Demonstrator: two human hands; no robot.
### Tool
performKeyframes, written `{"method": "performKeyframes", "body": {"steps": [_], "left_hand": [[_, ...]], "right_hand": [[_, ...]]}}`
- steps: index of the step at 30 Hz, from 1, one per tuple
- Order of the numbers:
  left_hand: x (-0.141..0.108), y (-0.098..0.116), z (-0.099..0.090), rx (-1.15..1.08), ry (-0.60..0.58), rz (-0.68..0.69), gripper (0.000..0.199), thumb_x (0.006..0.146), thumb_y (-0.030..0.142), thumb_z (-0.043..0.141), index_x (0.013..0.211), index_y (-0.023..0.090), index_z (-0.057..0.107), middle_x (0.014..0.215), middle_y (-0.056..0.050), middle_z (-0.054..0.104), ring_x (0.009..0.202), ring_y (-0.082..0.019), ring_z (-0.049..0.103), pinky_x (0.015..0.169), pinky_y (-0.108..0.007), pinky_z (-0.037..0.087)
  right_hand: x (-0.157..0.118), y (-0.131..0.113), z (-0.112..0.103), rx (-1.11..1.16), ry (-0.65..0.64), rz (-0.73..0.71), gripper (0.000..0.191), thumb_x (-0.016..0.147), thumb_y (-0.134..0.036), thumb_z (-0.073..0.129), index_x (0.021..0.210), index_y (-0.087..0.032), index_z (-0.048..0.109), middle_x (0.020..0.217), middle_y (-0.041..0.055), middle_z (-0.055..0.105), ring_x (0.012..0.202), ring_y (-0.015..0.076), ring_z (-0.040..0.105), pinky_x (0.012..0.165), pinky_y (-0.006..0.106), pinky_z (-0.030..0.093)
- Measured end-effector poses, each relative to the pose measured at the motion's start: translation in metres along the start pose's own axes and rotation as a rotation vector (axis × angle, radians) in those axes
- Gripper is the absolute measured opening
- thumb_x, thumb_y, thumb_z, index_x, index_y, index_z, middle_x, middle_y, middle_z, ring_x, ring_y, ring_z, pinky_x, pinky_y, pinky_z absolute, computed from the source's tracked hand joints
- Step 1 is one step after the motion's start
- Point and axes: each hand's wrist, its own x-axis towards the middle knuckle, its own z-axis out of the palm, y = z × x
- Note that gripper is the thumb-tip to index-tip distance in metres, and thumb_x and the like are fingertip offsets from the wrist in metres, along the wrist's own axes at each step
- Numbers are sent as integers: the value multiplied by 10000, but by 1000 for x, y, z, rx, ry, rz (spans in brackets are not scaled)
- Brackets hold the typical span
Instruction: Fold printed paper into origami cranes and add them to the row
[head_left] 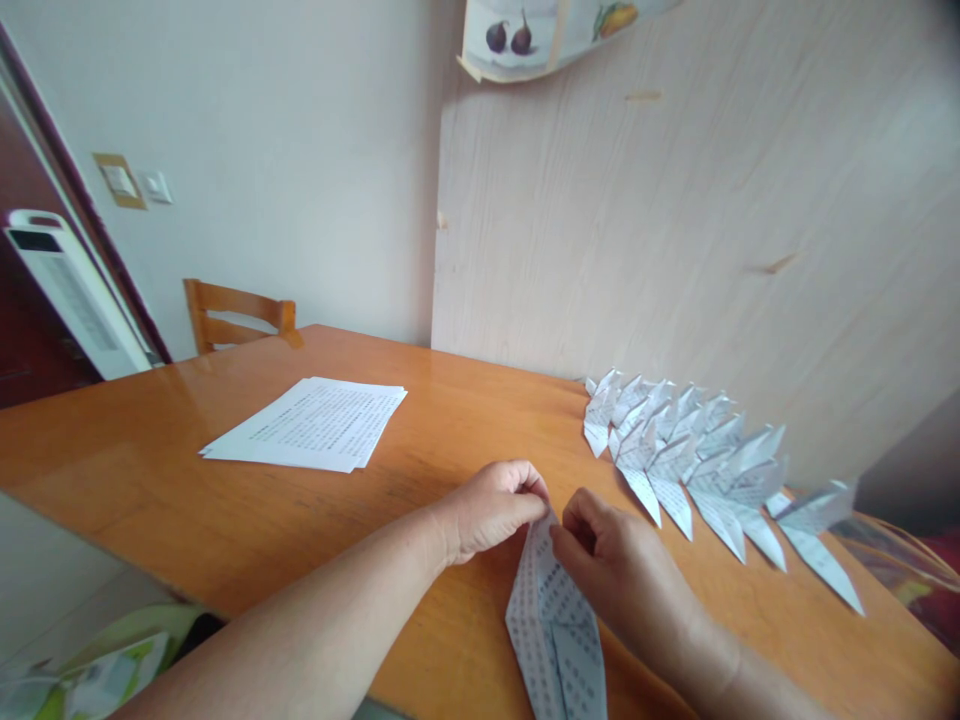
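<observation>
A printed sheet of paper (555, 630), folded into a long pointed shape, lies close in front of me at the table's near side. My left hand (502, 508) pinches its narrow far tip between thumb and fingers. Just to the right, my right hand (611, 545) has curled fingers, with the thumb and forefinger closed on the paper's right edge near the same tip. The fingertips partly cover the tip, and the paper's near end runs out of the picture.
Several folded paper pieces (675, 440) stand in rows along the table's right side by the wall. A stack of printed sheets (315, 425) lies at left on the wooden table (450, 400). Behind its far corner is a chair (240, 312). A bin (120, 640) stands below the left edge.
</observation>
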Motion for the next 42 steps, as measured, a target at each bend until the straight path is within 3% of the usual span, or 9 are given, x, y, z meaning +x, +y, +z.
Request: {"method": "performKeyframes", "body": {"steps": [6,11,23,36,42], "left_hand": [[-1,2,-2,-69,-28,-2,104,728,177,627,822,161,587,749,23,554,721,-126,487,676,-255,361],[0,1,-3,-71,-33,13,93,737,179,638,812,163,586,749,24,544,724,-125,477,685,-255,358],[-1,-1,-2,-136,-41,27,154,763,211,674,899,151,630,818,6,579,766,-127,502,757,-268,377],[-2,5,1,-129,-19,-13,222,750,128,632,970,147,605,789,9,595,753,-131,530,750,-267,384],[-2,0,3,-66,-5,12,200,810,181,616,1008,155,603,783,18,579,725,-127,521,728,-264,391]], "right_hand": [[6,-4,-11,481,-103,245,322,904,-441,490,670,-221,509,611,-19,506,563,138,476,527,264,347],[4,-1,-9,638,-255,317,345,905,-462,530,674,-207,535,603,-33,473,545,119,433,520,257,323],[3,5,-1,472,-284,241,380,906,-525,499,674,-224,497,574,-46,433,526,124,390,508,265,281],[3,11,3,415,-243,166,364,931,-473,508,680,-209,509,583,-42,446,534,119,389,500,261,269],[3,10,3,445,-250,181,263,914,-402,521,750,-202,566,582,-46,466,526,114,406,501,252,282]]}}
